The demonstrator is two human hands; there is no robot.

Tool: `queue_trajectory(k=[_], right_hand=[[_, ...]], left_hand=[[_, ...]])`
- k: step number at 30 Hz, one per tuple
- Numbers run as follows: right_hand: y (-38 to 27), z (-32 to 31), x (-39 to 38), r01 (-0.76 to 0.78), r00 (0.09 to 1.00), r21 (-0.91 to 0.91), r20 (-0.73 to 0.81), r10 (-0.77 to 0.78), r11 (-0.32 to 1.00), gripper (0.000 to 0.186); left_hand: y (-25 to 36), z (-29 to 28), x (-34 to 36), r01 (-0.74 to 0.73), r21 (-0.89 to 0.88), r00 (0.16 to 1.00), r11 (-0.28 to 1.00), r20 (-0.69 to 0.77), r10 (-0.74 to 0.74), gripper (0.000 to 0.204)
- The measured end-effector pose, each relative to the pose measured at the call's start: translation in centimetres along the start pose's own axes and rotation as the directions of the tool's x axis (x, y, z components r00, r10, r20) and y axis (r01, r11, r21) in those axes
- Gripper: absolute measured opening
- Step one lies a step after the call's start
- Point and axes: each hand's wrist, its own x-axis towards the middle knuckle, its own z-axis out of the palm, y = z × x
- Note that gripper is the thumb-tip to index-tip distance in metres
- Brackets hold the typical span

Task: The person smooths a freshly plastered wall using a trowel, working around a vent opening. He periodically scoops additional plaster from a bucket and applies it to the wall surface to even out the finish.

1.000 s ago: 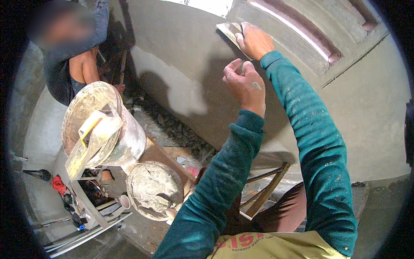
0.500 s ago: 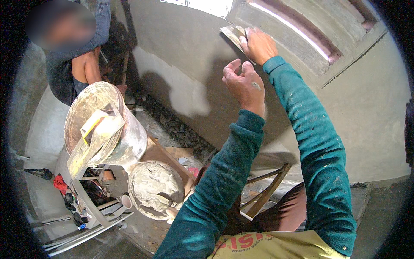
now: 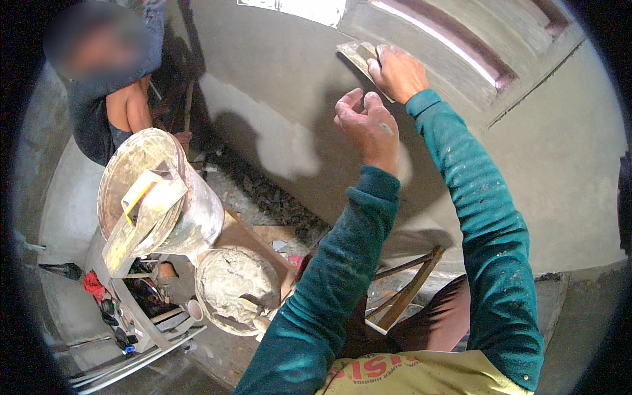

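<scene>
Teal sleeves (image 3: 480, 197) on me, speckled with pale flecks, both arms stretched out toward a grey wall (image 3: 263, 56). Going by the big bucket (image 3: 205, 210) for all of this: my right hand (image 3: 400, 74) is up and well to the right of it, clamped on the grip of a flat trowel (image 3: 354, 58). That trowel sits tilted over the wall, though I can't tell how much of the blade is touching. My left hand (image 3: 370, 135) is also right of the bucket, fingers half curled with a gap to the thumb. Both hands are near each other but apart.

Slanted across the bucket's mouth is a yellow-handled tool (image 3: 161, 197). Just below and right of the bucket there's a round tub (image 3: 224, 324) of lumpy grey mix (image 3: 234, 280). Wooden plank (image 3: 253, 243) to its right, red cloth (image 3: 92, 283) below left, and a crouching co-worker (image 3: 91, 125) in dark clothes just past it.
</scene>
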Motion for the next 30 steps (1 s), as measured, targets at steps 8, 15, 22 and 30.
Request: queue_trajectory(k=[8, 15, 22, 30], right_hand=[[0.7, -0.2, -0.7, -0.026, 0.999, -0.013, 0.025, 0.026, 1.000, 0.038], [0.8, -1.0, -1.4, -0.033, 0.998, 0.004, 0.056, 0.032, 0.999, 0.039], [1.4, -1.6, -2.6, -0.048, 0.997, -0.019, 0.063, 0.049, 0.999, 0.041], [1.8, -2.5, -3.8, -0.070, 0.995, -0.012, 0.073, 0.071, 0.997, 0.040]], left_hand=[[0.8, -0.1, -0.6, 0.017, -0.030, 1.000, 0.999, 0.027, -0.017, 0.042], [0.0, 0.0, 0.0, 0.020, -0.006, 1.000, 1.000, 0.018, -0.020, 0.040], [-0.8, 0.3, -0.2, -0.049, -0.009, 0.999, 0.999, 0.011, 0.049, 0.038], [-0.7, 0.0, -0.5, -0.018, -0.058, 0.998, 0.998, 0.052, 0.021, 0.037]])
